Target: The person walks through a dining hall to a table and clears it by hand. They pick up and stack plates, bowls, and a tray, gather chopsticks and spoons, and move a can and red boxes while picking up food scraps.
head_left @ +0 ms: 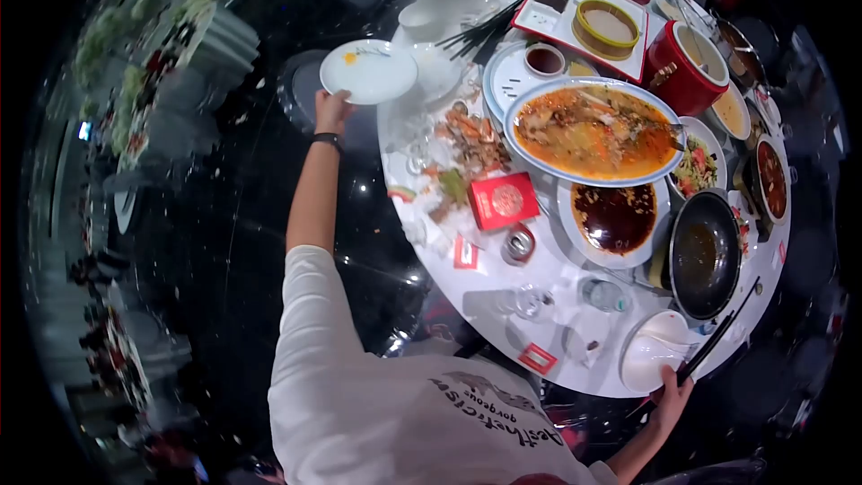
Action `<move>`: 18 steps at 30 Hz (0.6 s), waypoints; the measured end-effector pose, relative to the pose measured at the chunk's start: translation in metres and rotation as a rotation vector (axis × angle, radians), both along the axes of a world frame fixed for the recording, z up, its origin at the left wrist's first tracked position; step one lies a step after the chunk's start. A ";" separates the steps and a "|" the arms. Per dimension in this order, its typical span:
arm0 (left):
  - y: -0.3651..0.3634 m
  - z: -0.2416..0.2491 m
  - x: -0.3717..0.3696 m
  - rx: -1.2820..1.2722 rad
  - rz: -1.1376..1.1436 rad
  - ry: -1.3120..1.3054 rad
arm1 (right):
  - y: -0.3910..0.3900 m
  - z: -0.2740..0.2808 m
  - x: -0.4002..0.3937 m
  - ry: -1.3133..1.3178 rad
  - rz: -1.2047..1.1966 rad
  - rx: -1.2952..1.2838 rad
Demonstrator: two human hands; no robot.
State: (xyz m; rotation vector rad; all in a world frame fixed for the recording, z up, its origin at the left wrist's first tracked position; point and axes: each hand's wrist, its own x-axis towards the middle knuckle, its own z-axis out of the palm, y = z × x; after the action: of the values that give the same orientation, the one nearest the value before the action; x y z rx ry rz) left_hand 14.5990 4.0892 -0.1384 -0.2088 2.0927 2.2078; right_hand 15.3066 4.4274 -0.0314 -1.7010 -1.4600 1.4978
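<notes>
My left hand (333,111), at the end of an outstretched arm, grips the near rim of a white plate (373,79) with a small yellow and green pattern. That plate is at the table's left edge, beside another pale plate (435,74). At the lower right, my right hand (672,395) is closed around dark chopsticks (723,329) and is at the rim of a small white dish (639,368). A white spoon (666,346) lies in this dish. Whether the fingers also pinch the rim cannot be made out.
The round table (467,283) bears an oval fish dish (593,130), a dark sauce bowl (615,216), a black pan (706,254), a red pot (687,67), a red box (504,201), a can (518,243), a glass (603,295) and food scraps (471,139).
</notes>
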 end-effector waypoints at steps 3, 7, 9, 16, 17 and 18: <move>0.014 -0.054 -0.068 0.009 -0.101 -0.115 | -0.051 0.001 -0.043 -0.002 -0.131 -0.015; 0.028 -0.089 -0.095 0.111 -0.216 -0.232 | -0.107 0.008 -0.094 0.001 -0.276 -0.035; 0.032 -0.097 -0.097 0.131 -0.329 -0.240 | -0.121 0.011 -0.116 0.026 -0.277 -0.029; 0.057 -0.122 -0.120 -0.503 -0.480 -0.109 | -0.144 0.008 -0.235 0.120 -0.146 -0.024; 0.060 -0.124 -0.118 -0.741 -0.532 -0.043 | -0.143 0.001 -0.248 0.164 -0.072 -0.020; 0.063 -0.111 -0.103 -0.956 -0.439 0.186 | -0.142 -0.007 -0.262 0.211 0.002 -0.017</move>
State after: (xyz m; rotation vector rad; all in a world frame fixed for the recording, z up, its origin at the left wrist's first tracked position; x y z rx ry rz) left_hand 14.4957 4.1519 -0.2495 0.3778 2.7745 0.9069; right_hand 15.0447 4.2853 -0.0380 -1.4996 -1.3419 1.6395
